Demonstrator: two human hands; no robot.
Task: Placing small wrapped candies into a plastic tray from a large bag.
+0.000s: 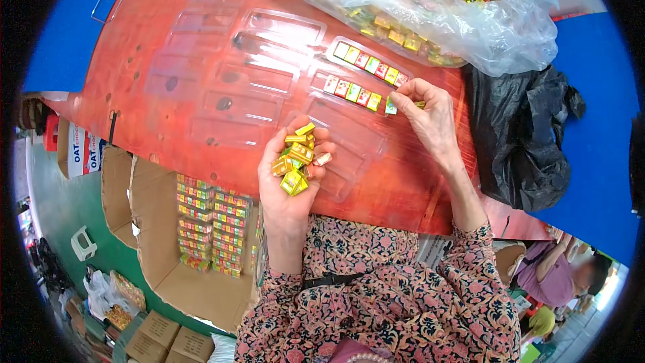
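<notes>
My left hand (290, 173) is cupped palm up over the red table's near edge, full of small wrapped candies (296, 157) in yellow, green and red. My right hand (424, 115) pinches one green wrapped candy (391, 105) at the end of a row in a clear plastic tray (269, 77) lying on the red table (154, 60). Two slots of the tray hold rows of coloured candies (371, 65); the other slots hold nothing.
A big clear plastic bag (463, 13) of loose candies lies at the table's far right, with a black bag (524, 141) beside it. Below the table at left stands an open cardboard box (201, 228) stacked with filled trays. Another person (557, 275) sits at the lower right.
</notes>
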